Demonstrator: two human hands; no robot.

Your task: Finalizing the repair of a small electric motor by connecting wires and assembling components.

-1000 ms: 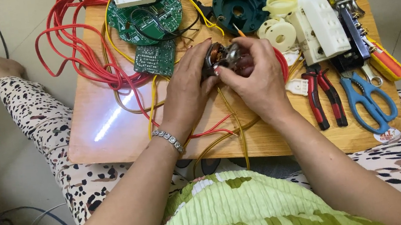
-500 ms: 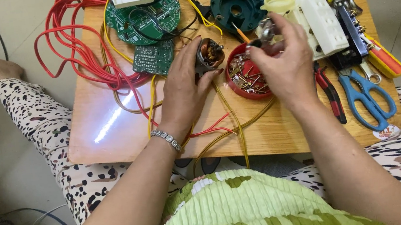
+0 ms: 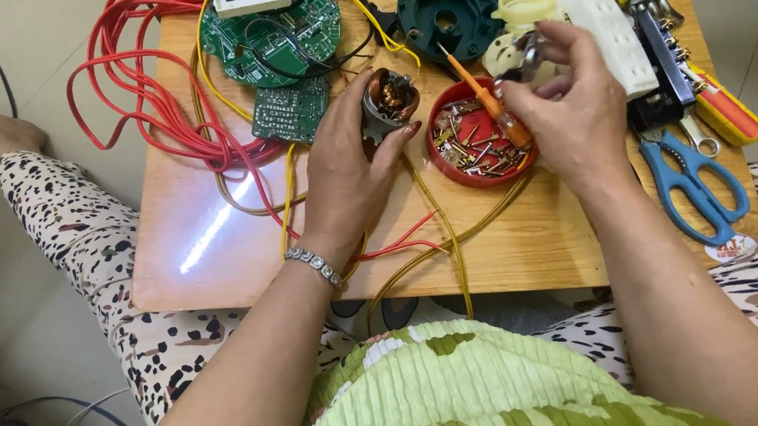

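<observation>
My left hand (image 3: 350, 164) grips a small motor stator (image 3: 387, 101) with copper windings, held over the middle of the wooden table (image 3: 212, 251). My right hand (image 3: 567, 106) is raised further right and pinches a small shiny metal part (image 3: 527, 51) between its fingertips. It hovers above a red dish (image 3: 478, 149) full of screws. An orange-handled screwdriver (image 3: 485, 101) rests across that dish, just under my right fingers. A bracelet circles my left wrist.
Green circuit boards (image 3: 273, 35) and a dark green round housing (image 3: 450, 5) lie at the back. Red cable (image 3: 146, 87) coils at the left, yellow wires run toward me. White plastic parts (image 3: 612, 44), blue scissors (image 3: 694, 177), pliers and hex keys crowd the right edge.
My hands have parted: the right one lifted away to the right with the small metal part, past the red dish. The left one stays put with the motor stator.
</observation>
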